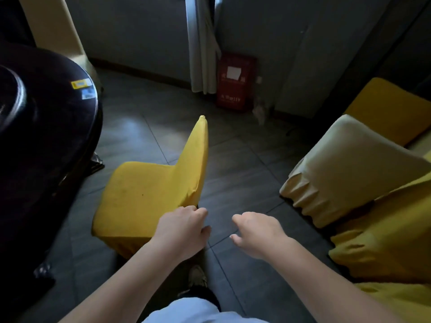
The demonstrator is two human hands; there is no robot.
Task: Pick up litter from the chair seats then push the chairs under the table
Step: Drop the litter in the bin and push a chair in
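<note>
A yellow-covered chair [144, 194] stands on the tiled floor with its seat facing the dark round table [46, 127] at the left. Its seat shows no litter, only faint marks. My left hand [184, 229] hovers by the near lower corner of the chair's backrest, fingers curled, holding nothing. My right hand [256, 231] is beside it over the floor, fingers loosely curled and empty. Neither hand clearly touches the chair.
Several chairs with yellow and cream covers [349, 169] crowd the right side. A cream-covered chair [53, 24] stands behind the table. A red box [234, 82] and a curtain [203, 47] stand at the far wall. My shoe [198, 276] is on the floor below.
</note>
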